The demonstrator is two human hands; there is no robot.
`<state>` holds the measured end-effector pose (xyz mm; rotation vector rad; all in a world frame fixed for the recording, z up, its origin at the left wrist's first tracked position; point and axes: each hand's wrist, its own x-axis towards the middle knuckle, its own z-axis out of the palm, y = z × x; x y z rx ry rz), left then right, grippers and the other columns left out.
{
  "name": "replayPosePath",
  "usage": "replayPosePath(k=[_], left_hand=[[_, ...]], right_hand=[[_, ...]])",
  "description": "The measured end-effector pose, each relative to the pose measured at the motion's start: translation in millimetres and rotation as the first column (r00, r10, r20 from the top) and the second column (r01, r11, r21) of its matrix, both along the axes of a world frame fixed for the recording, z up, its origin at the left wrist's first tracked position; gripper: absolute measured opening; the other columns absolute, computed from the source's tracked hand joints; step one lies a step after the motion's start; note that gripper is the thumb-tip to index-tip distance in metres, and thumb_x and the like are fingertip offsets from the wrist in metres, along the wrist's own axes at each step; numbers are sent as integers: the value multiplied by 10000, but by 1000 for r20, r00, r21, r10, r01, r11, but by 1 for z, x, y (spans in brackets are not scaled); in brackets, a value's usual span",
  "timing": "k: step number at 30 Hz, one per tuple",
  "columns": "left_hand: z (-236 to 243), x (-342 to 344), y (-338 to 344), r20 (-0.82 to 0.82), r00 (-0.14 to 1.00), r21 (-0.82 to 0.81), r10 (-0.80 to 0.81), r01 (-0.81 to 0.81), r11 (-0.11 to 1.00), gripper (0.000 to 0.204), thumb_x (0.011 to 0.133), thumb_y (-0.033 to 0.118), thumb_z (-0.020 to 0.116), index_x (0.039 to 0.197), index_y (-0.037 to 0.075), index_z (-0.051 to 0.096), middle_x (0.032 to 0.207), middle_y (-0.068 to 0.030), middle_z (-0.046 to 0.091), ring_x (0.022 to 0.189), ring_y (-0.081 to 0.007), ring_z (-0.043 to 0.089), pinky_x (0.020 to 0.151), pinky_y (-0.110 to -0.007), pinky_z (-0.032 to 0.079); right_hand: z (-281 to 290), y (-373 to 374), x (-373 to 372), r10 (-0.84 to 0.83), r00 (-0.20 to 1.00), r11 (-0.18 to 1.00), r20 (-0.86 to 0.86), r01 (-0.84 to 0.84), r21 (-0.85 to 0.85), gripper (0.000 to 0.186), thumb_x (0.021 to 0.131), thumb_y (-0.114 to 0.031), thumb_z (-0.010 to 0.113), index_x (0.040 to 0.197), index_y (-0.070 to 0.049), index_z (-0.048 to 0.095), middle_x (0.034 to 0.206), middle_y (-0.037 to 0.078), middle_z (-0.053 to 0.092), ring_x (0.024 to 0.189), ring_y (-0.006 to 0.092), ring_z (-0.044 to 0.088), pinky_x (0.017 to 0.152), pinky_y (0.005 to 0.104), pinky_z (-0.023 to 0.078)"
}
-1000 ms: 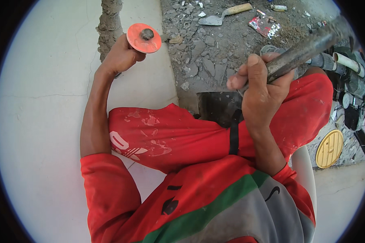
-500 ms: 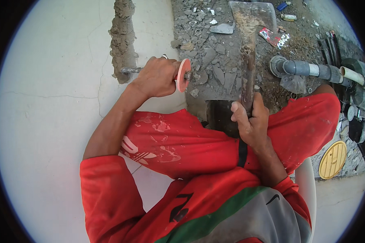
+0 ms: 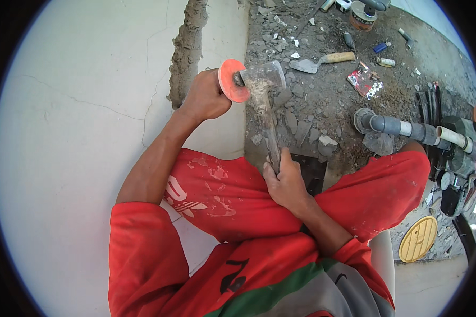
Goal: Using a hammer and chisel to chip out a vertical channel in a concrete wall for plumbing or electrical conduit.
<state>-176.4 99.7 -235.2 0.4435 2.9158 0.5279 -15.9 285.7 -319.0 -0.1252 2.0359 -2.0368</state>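
1. Left hand (image 3: 205, 95): fingers wrapped round chisel with orange disc guard (image 3: 227, 79), near right edge of cracked white surface (image 3: 84, 169), beside rough grey groove (image 3: 188, 47).
2. Right hand (image 3: 289, 182): fingers gripping dusty brown-handled hatchet (image 3: 268, 124), head at chisel's end.
3. Grey rubble-strewn floor (image 3: 328, 87): wooden-handled trowel (image 3: 337, 57), grey plastic pipe (image 3: 387, 124).

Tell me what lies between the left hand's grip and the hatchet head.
In the head view, the round orange guard and the dark chisel end lie between the left hand's grip and the hatchet head.

Soft light is brightening the pale wall (image 3: 69, 169); glare is flaring far right; fisheye blackness is swallowing the corners.
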Motion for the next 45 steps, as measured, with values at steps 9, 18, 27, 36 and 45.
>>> replayPosePath(k=[9, 18, 27, 36, 45], left_hand=[[-13, 9, 2, 82, 991, -100, -107, 115, 988, 155, 716, 79, 585, 865, 40, 601, 796, -180, 637, 743, -404, 585, 640, -465, 468], [-34, 22, 8, 380, 758, -544, -530, 646, 535, 194, 753, 195, 616, 940, 143, 630, 806, -58, 631, 732, -268, 634, 657, -414, 405], [0, -6, -7, -352, 936, -71, -5, -21, 997, 200, 770, 193, 710, 885, 47, 637, 835, -142, 641, 724, -337, 621, 621, -410, 481], [51, -31, -32, -75, 889, 282, 451, -415, 865, 74, 735, 60, 620, 756, 16, 566, 636, 16, 515, 591, -85, 456, 536, -257, 374], [48, -20, -35, -79, 896, 419, 437, -368, 830, 97, 711, -55, 557, 730, 36, 527, 691, 26, 489, 597, -68, 417, 494, -234, 327]], right_hand=[[0, -2, 8, -301, 895, 877, 330, 396, -274, 247, 906, -88, 560, 993, 18, 354, 633, 105, 567, 528, 186, 598, 472, 329, 446], [-9, 48, -8, -235, 951, 967, 201, 249, -49, 207, 887, -121, 596, 897, 17, 442, 582, 102, 539, 479, 194, 558, 464, 362, 423], [40, 65, -36, -360, 927, 900, 106, 374, -223, 170, 878, -44, 583, 980, 16, 460, 625, 34, 549, 498, 84, 522, 459, 270, 428], [100, 45, -122, -460, 797, 888, -391, 407, -216, 199, 840, -44, 588, 932, 36, 431, 615, 116, 538, 492, 197, 534, 453, 325, 419], [89, 36, -101, -60, 963, 996, -263, 39, -83, 227, 838, -68, 573, 924, 63, 410, 594, 227, 548, 560, 411, 582, 553, 489, 444]])
